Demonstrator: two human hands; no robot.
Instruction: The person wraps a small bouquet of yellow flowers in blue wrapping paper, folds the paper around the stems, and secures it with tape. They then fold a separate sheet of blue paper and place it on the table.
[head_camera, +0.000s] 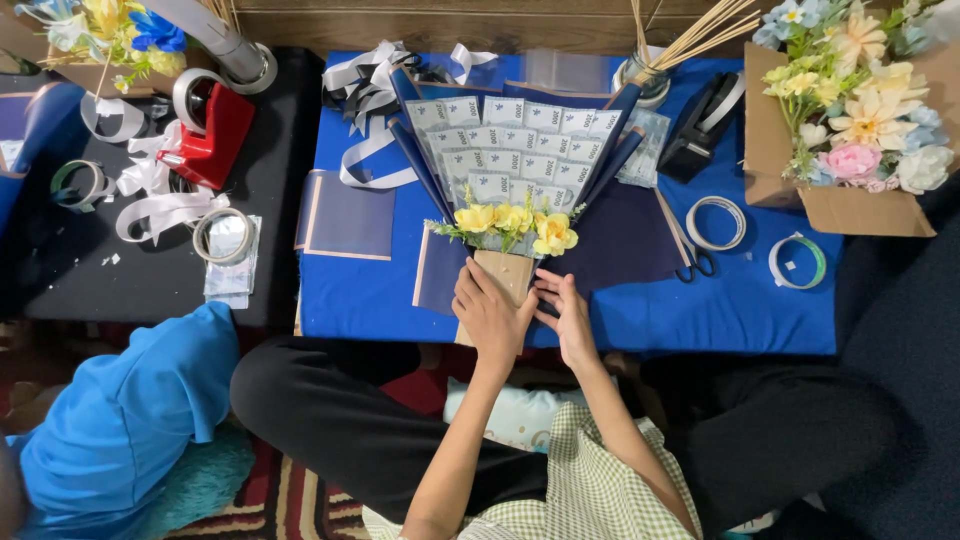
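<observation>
At the near edge of the blue-covered bench (700, 310), both hands meet on the brown paper handle (508, 272) of a banknote bouquet (515, 150). The left hand (490, 318) lies over the handle's left side, its fingers (470, 280) loosely curved and close together, wrapping the paper rather than pinching it. The right hand (572, 322) presses against the handle's right edge, its fingers (550, 290) held straight and together, tips touching the paper just beside the left hand's knuckles. The handle sits between the two hands, upright in the view, with the yellow artificial flowers (515, 225) directly above the fingertips and the fan of folded banknotes in dark blue wrapping spreading away beyond them.

Right of the bouquet lie scissors (688, 250), two tape rolls (716, 222) and a black tape dispenser (705, 125). A cardboard box of artificial flowers (860, 140) stands at the far right. On the black surface to the left sit a red tape dispenser (215, 135) and loose white ribbon (160, 195). A jar of wooden sticks (650, 75) stands behind the bouquet.
</observation>
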